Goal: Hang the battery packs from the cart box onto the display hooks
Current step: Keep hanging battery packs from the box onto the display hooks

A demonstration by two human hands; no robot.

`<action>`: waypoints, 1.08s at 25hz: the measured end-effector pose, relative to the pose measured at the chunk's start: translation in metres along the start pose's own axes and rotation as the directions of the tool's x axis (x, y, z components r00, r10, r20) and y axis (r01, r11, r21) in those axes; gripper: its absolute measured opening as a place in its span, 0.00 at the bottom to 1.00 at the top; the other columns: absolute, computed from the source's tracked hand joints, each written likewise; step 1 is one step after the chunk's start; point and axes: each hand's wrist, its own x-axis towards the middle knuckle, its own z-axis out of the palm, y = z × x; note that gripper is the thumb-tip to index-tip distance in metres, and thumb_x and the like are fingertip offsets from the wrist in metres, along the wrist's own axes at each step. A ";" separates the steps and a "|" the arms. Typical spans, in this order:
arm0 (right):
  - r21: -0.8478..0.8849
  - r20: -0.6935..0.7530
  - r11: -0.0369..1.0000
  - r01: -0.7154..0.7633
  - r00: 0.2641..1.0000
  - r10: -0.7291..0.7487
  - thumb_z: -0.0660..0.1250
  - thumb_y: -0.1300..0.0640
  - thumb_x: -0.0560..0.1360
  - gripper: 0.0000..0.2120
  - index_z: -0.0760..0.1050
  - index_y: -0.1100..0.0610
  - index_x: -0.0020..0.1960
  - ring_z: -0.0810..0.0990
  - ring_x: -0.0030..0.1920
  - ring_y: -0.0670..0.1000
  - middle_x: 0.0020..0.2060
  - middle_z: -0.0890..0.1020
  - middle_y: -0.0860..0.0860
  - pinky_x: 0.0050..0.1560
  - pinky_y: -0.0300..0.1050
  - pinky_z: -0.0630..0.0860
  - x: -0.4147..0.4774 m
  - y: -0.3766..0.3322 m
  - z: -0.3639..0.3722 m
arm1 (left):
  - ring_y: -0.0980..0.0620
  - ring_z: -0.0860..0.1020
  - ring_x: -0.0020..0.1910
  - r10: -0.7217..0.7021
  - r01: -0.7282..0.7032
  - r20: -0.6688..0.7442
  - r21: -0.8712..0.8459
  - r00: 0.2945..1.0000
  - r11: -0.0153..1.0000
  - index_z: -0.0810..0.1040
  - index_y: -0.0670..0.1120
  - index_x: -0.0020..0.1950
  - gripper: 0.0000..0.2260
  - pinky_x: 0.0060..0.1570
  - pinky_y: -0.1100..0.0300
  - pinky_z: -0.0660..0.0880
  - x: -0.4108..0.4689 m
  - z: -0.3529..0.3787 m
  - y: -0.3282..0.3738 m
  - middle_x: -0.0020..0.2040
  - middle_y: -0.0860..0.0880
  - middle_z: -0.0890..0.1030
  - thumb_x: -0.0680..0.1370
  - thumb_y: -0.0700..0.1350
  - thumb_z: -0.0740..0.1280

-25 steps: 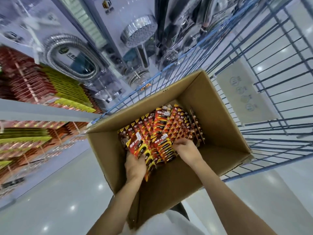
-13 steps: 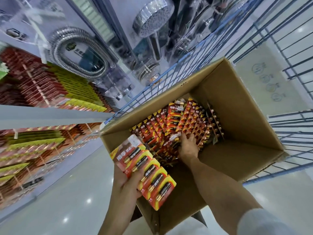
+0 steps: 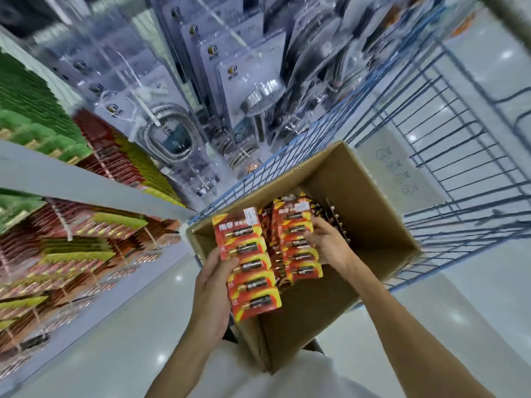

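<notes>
An open cardboard box (image 3: pixel 370 196) sits in a blue wire cart (image 3: pixel 459 156). My left hand (image 3: pixel 214 285) grips a long red-and-yellow strip of battery packs (image 3: pixel 248 262) over the box's near left corner. My right hand (image 3: pixel 326 242) holds a second strip of battery packs (image 3: pixel 297 242), lifted above the box. More battery packs (image 3: pixel 333 216) stand inside, partly hidden behind the two strips. Display hooks (image 3: pixel 61 222) on the left carry rows of red, yellow and green packs.
A grey shelf edge (image 3: pixel 71 176) runs across the left between two levels of hung packs. Shower hoses and shower heads in clear packaging (image 3: pixel 253 90) hang beyond the cart. A pale sign (image 3: pixel 393 168) hangs on the cart's mesh. Glossy floor (image 3: pixel 115 340) lies below.
My right hand has lifted a second strip out of the box. My left hand's strip rose and turned more upright. The view swung upward and left toward the shelves.
</notes>
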 end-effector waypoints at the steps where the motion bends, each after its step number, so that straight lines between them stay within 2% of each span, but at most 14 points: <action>1: -0.009 0.011 0.999 0.049 0.999 -0.049 0.62 0.63 0.83 0.09 0.74 0.56 0.62 0.87 0.43 0.47 0.50 0.84 0.53 0.36 0.42 0.82 -0.021 -0.013 -0.001 | 0.42 0.87 0.52 0.030 -0.030 0.004 -0.043 1.000 0.999 0.79 0.53 0.68 0.13 0.50 0.43 0.83 -0.007 0.003 0.004 0.56 0.46 0.87 0.84 0.42 0.65; 3: -0.013 0.053 0.987 0.162 0.985 -0.161 0.63 0.59 0.83 0.10 0.75 0.52 0.63 0.87 0.49 0.53 0.51 0.86 0.51 0.40 0.46 0.82 -0.055 -0.032 -0.001 | 0.42 0.87 0.51 0.101 -0.103 -0.021 -0.115 0.995 0.988 0.79 0.51 0.68 0.14 0.44 0.48 0.85 -0.022 0.006 0.011 0.55 0.45 0.87 0.83 0.42 0.66; 4: 0.010 0.078 0.977 0.214 0.974 -0.214 0.62 0.59 0.83 0.10 0.76 0.54 0.64 0.87 0.50 0.55 0.52 0.86 0.53 0.42 0.48 0.82 -0.070 -0.041 0.002 | 0.42 0.87 0.50 0.135 -0.141 -0.046 -0.146 0.990 0.979 0.79 0.50 0.68 0.14 0.42 0.50 0.84 -0.031 0.006 0.012 0.55 0.45 0.87 0.83 0.41 0.65; 7: 0.032 0.194 0.951 0.307 0.932 -0.307 0.60 0.58 0.84 0.12 0.76 0.57 0.65 0.86 0.51 0.57 0.55 0.85 0.57 0.47 0.51 0.82 -0.109 -0.066 0.021 | 0.41 0.87 0.49 0.224 -0.256 -0.157 -0.238 0.962 0.937 0.81 0.50 0.66 0.13 0.43 0.50 0.84 -0.064 0.000 0.011 0.55 0.43 0.87 0.83 0.42 0.66; 10: -0.042 0.314 0.926 0.375 0.885 -0.344 0.61 0.54 0.84 0.13 0.77 0.54 0.66 0.86 0.53 0.58 0.56 0.85 0.58 0.53 0.55 0.81 -0.136 -0.081 0.051 | 0.40 0.87 0.52 0.297 -0.367 -0.251 -0.306 0.921 0.879 0.82 0.52 0.65 0.12 0.51 0.46 0.82 -0.101 -0.014 0.011 0.55 0.43 0.87 0.83 0.43 0.66; 16: -0.089 0.515 0.884 0.459 0.781 -0.354 0.62 0.52 0.83 0.12 0.79 0.48 0.64 0.84 0.59 0.58 0.59 0.84 0.55 0.59 0.59 0.79 -0.183 -0.087 0.132 | 0.43 0.87 0.51 0.421 -0.585 -0.427 -0.399 0.800 0.707 0.81 0.55 0.65 0.12 0.49 0.49 0.81 -0.167 -0.065 0.010 0.56 0.46 0.87 0.83 0.45 0.65; 20: -0.107 0.617 0.866 0.488 0.716 -0.327 0.63 0.51 0.82 0.13 0.79 0.49 0.65 0.86 0.50 0.55 0.57 0.85 0.56 0.46 0.51 0.81 -0.212 -0.072 0.196 | 0.42 0.86 0.52 0.445 -0.690 -0.548 -0.402 0.708 0.602 0.80 0.52 0.67 0.14 0.45 0.50 0.82 -0.207 -0.116 0.006 0.58 0.44 0.86 0.82 0.44 0.66; 23: -0.120 0.702 0.836 0.536 0.641 -0.310 0.64 0.48 0.78 0.16 0.78 0.48 0.65 0.86 0.51 0.54 0.56 0.86 0.54 0.47 0.51 0.80 -0.243 -0.047 0.256 | 0.42 0.87 0.52 0.454 -0.754 -0.629 -0.358 0.630 0.551 0.82 0.54 0.64 0.12 0.43 0.49 0.84 -0.245 -0.169 -0.003 0.56 0.45 0.87 0.82 0.44 0.66; 27: -0.134 0.785 0.817 0.561 0.563 -0.257 0.62 0.52 0.83 0.11 0.79 0.47 0.63 0.87 0.50 0.54 0.54 0.87 0.52 0.44 0.48 0.81 -0.291 0.008 0.349 | 0.39 0.86 0.52 0.430 -0.822 -0.731 -0.315 0.529 0.475 0.82 0.53 0.63 0.12 0.46 0.47 0.84 -0.300 -0.261 -0.031 0.57 0.44 0.87 0.82 0.44 0.66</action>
